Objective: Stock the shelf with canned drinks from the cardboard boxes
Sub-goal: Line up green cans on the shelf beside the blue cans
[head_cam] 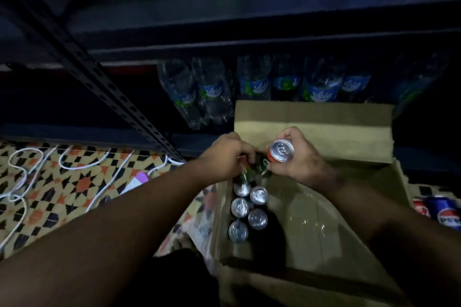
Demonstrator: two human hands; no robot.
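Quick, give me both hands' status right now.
Left hand: fingers curled down among the cans in the cardboard box; grip hidden, cannot tell.
Right hand: holding an orange can.

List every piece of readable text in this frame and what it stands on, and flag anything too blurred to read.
"PEP": partial white lettering on the blue can at the right edge, cut off by the frame.
Water bottle labels: blue with white script, too blurred to read.
Red can beside the blue one: markings unreadable.
Can held in the right hand: only the lid shows, no text legible.
Cardboard box: no print visible.
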